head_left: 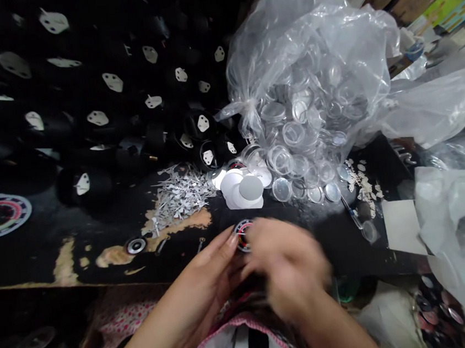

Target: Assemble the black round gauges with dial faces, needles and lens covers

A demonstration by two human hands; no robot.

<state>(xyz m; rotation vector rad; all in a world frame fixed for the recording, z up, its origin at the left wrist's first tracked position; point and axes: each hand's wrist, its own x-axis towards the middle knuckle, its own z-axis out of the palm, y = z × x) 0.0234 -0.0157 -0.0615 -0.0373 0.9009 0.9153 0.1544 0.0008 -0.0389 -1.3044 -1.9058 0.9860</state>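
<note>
My left hand [217, 260] is closed around a small round gauge [243, 238] at the table's front edge. Its dial is dark with white, red and yellow markings, and part of it is covered by my right hand. Motion smears my right hand [289, 259] over the gauge's right side, so its fingers and anything in them cannot be made out. Just beyond the gauge lies a stack of white discs [234, 190]. To its left spreads a heap of thin silvery pointers [183, 196].
Clear round covers [289, 157] spill from a plastic bag [312, 27] at the back right. Many black cylindrical housings with pale plates [112, 82] fill the back left. A ring-shaped part [136, 245], a printed dial [0, 215] and a white square [403, 226] lie on the black table.
</note>
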